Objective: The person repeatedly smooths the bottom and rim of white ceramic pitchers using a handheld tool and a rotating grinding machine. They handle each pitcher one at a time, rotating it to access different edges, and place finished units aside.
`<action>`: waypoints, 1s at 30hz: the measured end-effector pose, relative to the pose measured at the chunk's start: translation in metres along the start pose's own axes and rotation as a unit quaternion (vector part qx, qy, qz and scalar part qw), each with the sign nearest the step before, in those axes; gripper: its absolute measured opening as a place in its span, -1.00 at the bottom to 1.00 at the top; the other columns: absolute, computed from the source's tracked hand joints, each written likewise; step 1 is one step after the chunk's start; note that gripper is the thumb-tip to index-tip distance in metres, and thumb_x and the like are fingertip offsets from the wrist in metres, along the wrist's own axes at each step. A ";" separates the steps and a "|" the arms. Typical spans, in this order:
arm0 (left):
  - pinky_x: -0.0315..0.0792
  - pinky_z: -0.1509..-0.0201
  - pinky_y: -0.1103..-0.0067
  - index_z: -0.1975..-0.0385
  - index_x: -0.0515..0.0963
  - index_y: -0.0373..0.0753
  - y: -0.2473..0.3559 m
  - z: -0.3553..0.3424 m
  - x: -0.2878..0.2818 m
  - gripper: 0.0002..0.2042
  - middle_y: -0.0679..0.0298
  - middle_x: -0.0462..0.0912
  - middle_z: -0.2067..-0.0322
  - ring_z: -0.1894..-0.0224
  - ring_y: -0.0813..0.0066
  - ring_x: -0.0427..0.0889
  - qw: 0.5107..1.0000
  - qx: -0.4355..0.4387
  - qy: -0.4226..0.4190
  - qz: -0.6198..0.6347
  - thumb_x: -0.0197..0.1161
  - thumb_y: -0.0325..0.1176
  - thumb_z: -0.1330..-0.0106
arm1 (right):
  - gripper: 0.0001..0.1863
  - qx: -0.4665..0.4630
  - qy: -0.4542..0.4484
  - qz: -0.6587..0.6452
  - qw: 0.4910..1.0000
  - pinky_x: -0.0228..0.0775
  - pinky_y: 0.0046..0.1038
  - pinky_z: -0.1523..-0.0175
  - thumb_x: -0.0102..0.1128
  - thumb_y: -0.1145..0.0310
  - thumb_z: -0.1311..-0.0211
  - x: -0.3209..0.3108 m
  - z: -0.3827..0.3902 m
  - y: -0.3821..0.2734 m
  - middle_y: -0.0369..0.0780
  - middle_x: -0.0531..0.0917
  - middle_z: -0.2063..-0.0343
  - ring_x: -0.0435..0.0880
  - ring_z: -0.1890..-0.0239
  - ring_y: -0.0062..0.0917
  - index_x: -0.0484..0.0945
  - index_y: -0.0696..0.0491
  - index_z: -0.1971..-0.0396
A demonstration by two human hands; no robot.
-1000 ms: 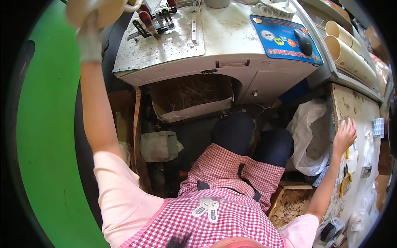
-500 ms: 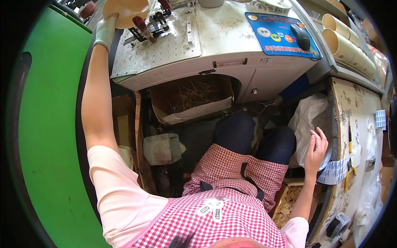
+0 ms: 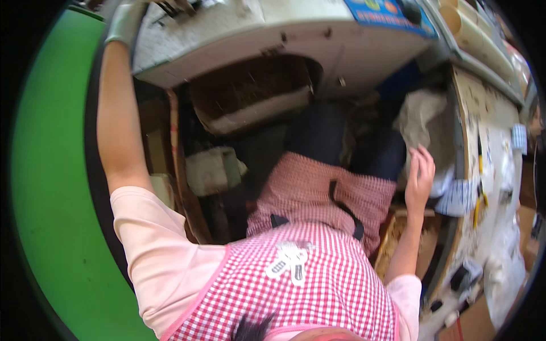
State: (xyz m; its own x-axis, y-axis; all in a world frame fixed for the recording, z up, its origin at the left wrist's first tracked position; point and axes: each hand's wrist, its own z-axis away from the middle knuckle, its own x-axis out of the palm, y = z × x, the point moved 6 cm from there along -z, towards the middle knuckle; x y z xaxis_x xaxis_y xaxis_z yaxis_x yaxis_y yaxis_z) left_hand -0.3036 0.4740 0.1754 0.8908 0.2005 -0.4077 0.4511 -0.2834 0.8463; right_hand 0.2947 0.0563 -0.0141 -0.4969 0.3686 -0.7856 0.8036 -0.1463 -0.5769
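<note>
My left arm stretches up along the left side to the bench's far left corner. A pale glove covers my left hand (image 3: 124,24), whose fingers run past the upper edge, so I cannot see what they touch. Beside it, dark metal clamp parts (image 3: 173,7) stand on the perforated plate (image 3: 210,25). My bare right hand (image 3: 420,175) hovers to the right of my thigh with its fingers stretched out and nothing in it. Just beyond its fingertips is a crumpled translucent plastic bag (image 3: 421,116).
A cardboard box (image 3: 250,118) sits in the opening under the bench. The green panel (image 3: 54,170) borders my left. On the right board (image 3: 500,227) lie yellow-handled tools (image 3: 481,207); cream tubes (image 3: 472,37) are stacked behind it. A blue mat (image 3: 387,14) lies on the bench.
The view has tipped downward, so the bench top slides up and the tan round piece by my left hand leaves the picture. My right hand is slightly farther left and stays empty.
</note>
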 end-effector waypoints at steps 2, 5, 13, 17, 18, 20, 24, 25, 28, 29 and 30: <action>0.45 -0.24 0.44 -0.21 0.51 -0.45 0.024 0.065 -0.003 -0.59 0.09 0.66 -0.10 -0.11 0.30 0.62 0.970 0.187 0.052 -0.145 0.17 -0.25 -0.54 | -0.70 -0.009 0.022 -0.004 1.000 0.29 -0.29 -0.37 0.04 0.30 -0.61 -0.010 0.014 0.002 -0.11 0.61 -0.17 0.53 -0.25 -0.23 0.70 0.13 -0.02; 0.41 -0.32 0.51 -0.15 0.59 -0.45 0.015 0.185 -0.004 -0.65 0.14 0.67 -0.11 -0.15 0.38 0.61 0.958 0.197 0.206 -0.031 0.16 -0.28 -0.58 | -0.67 0.034 0.076 -0.042 0.996 0.34 -0.37 -0.33 -0.01 0.28 -0.65 -0.028 0.041 0.008 -0.16 0.66 -0.12 0.58 -0.19 -0.37 0.67 0.14 -0.07; 0.46 -0.28 0.45 -0.09 0.68 -0.26 -0.147 0.451 0.012 -0.67 0.24 0.74 -0.04 -0.11 0.41 0.64 0.940 -0.226 0.255 0.008 0.14 -0.18 -0.60 | -0.59 0.050 0.108 -0.099 0.988 0.43 -0.43 -0.25 -0.11 0.21 -0.70 -0.049 0.064 0.000 -0.22 0.70 -0.08 0.63 -0.10 -0.50 0.64 0.14 -0.15; 0.46 -0.27 0.46 -0.05 0.68 -0.31 -0.180 0.517 -0.036 -0.69 0.15 0.75 -0.02 -0.11 0.37 0.67 0.929 -0.227 0.284 -0.069 0.13 -0.24 -0.58 | -0.57 0.049 0.079 -0.107 0.990 0.42 -0.44 -0.24 -0.10 0.18 -0.70 -0.028 0.068 -0.003 -0.21 0.70 -0.07 0.64 -0.09 -0.53 0.64 0.17 -0.15; 0.48 -0.24 0.45 -0.06 0.66 -0.33 -0.188 0.522 -0.046 -0.69 0.13 0.75 -0.02 -0.09 0.35 0.68 0.925 -0.229 0.294 -0.081 0.13 -0.25 -0.58 | -0.57 0.058 0.064 -0.109 0.990 0.42 -0.45 -0.25 -0.09 0.17 -0.70 -0.021 0.067 -0.004 -0.21 0.70 -0.07 0.64 -0.09 -0.53 0.64 0.18 -0.15; 0.52 -0.18 0.43 -0.09 0.62 -0.37 -0.201 0.529 -0.083 -0.68 0.05 0.74 0.00 -0.05 0.29 0.71 0.902 -0.263 0.298 -0.171 0.11 -0.26 -0.58 | -0.59 0.054 0.047 -0.119 0.990 0.42 -0.46 -0.25 -0.07 0.19 -0.69 -0.014 0.067 -0.011 -0.21 0.70 -0.07 0.64 -0.10 -0.53 0.64 0.17 -0.14; 0.57 -0.11 0.25 0.00 0.66 -0.34 -0.227 0.516 -0.133 -0.62 -0.12 0.72 -0.01 -0.01 -0.03 0.73 0.827 -0.253 0.092 -0.493 0.11 -0.13 -0.54 | -0.63 0.012 0.021 -0.094 0.995 0.44 -0.48 -0.25 -0.03 0.24 -0.68 -0.010 0.061 -0.038 -0.22 0.69 -0.06 0.64 -0.10 -0.51 0.64 0.16 -0.14; 0.58 -0.09 0.18 0.01 0.68 -0.32 -0.246 0.521 -0.141 -0.60 -0.14 0.72 0.00 0.01 -0.10 0.72 0.781 -0.320 0.011 -0.536 0.13 -0.08 -0.51 | -0.66 -0.013 0.019 -0.108 0.994 0.46 -0.48 -0.22 -0.02 0.27 -0.67 -0.009 0.059 -0.046 -0.22 0.70 -0.03 0.65 -0.07 -0.52 0.64 0.16 -0.12; 0.59 -0.08 0.07 0.02 0.70 -0.29 -0.286 0.552 -0.148 -0.57 -0.15 0.72 0.02 -0.01 -0.20 0.71 0.736 -0.417 -0.096 -0.525 0.14 -0.03 -0.47 | -0.70 -0.013 0.022 -0.122 0.992 0.46 -0.45 -0.20 0.04 0.30 -0.64 -0.002 0.054 -0.061 -0.22 0.72 0.08 0.67 -0.02 -0.50 0.68 0.16 0.00; 0.58 -0.11 0.07 -0.02 0.68 -0.29 -0.293 0.563 -0.146 -0.56 -0.18 0.70 -0.03 -0.07 -0.20 0.69 0.743 -0.413 -0.109 -0.515 0.10 -0.02 -0.49 | -0.72 -0.037 0.026 -0.120 0.992 0.46 -0.45 -0.19 0.05 0.31 -0.63 0.001 0.054 -0.068 -0.20 0.72 0.10 0.67 -0.01 -0.48 0.68 0.17 0.03; 0.56 -0.16 0.09 -0.12 0.64 -0.28 -0.303 0.570 -0.145 -0.51 -0.15 0.68 -0.09 -0.10 -0.21 0.67 0.712 -0.447 -0.141 -0.523 0.07 0.01 -0.52 | -0.74 -0.058 0.032 -0.122 0.990 0.45 -0.44 -0.18 0.07 0.32 -0.61 0.004 0.053 -0.073 -0.19 0.73 0.11 0.68 0.00 -0.45 0.68 0.17 0.06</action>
State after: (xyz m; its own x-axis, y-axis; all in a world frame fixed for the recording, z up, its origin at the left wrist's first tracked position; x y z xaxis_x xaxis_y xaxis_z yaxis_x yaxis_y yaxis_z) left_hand -0.5385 -0.0033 -0.2175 0.1247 -0.3689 -0.9210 0.7730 0.6181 -0.1429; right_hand 0.2172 0.0193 0.0130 -0.6613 0.4387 -0.6085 0.6971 0.0597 -0.7145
